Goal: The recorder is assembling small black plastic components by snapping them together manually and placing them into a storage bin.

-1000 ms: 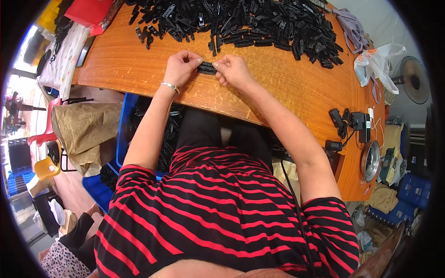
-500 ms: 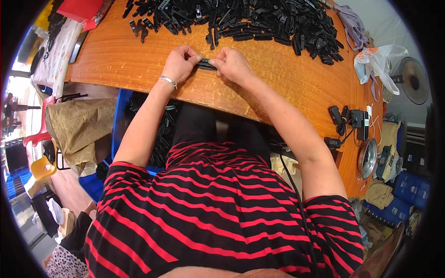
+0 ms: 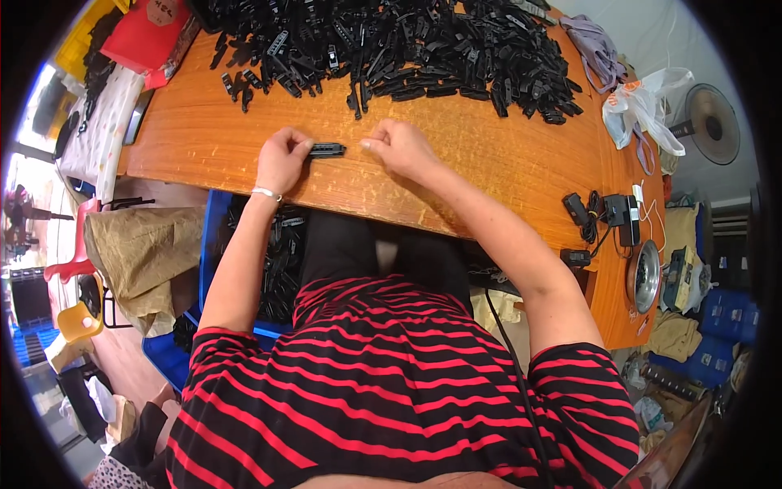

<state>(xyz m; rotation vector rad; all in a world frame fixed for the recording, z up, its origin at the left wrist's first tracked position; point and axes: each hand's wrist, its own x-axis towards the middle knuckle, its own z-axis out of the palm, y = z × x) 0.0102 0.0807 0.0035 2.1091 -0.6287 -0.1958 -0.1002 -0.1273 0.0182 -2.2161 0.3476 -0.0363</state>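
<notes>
Between the thumb and fingers of my left hand (image 3: 279, 163) is the end of a slim black plastic piece (image 3: 328, 150), which points right just over the wooden table (image 3: 244, 134). Its far end sticks out past my fingertips. My right hand (image 3: 401, 148) is a short way to the right, apart from that piece, with its fingers curled in toward the thumb. Whatever its fingers may hold is hidden. Beyond both hands lies a big heap of similar black plastic parts (image 3: 456, 53), with a few strays at its near edge.
A blue crate (image 3: 209, 244) of black parts stands below the table edge, beside my left forearm. On the right are black power adapters with cables (image 3: 623, 213), a round metal dish (image 3: 646, 277), a plastic bag (image 3: 648, 106) and a fan (image 3: 715, 134). A red packet (image 3: 147, 37) lies far left.
My hands have come apart: the right has let go of the black piece, and the left keeps its end. The whole view has shifted, so the table sits lower in it.
</notes>
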